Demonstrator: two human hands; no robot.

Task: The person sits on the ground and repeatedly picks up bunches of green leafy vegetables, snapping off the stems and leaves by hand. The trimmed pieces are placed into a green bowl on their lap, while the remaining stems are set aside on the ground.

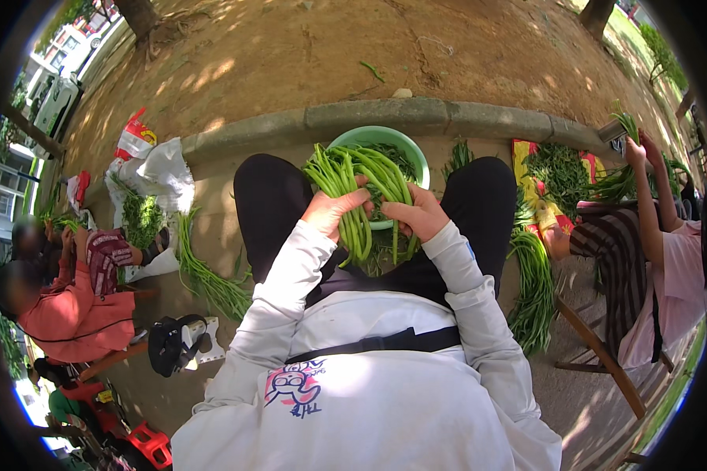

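Note:
A bunch of long, thick green vegetable stalks (336, 173) is bent over between my two hands, above my lap. My left hand (336, 212) is closed around the left part of the bunch, thumb across the stalks. On the other side, my right hand (418, 212) grips the right part, its thumb pointing inward. Some stalk ends hang below the hands. Just beyond them, between my knees, a light green basin (423, 157) holds loose narrow leaves (397, 153). The bunch and my hands cover much of its near side.
Piles of long green stalks lie left (208, 271) and right (532, 290). A stone curb (361, 119) runs behind the basin. Seated people (82, 314) handle greens on both sides. Leaves lie on a white sack (173, 169) and a red-yellow sack (518, 153). A black bag (169, 345) sits left.

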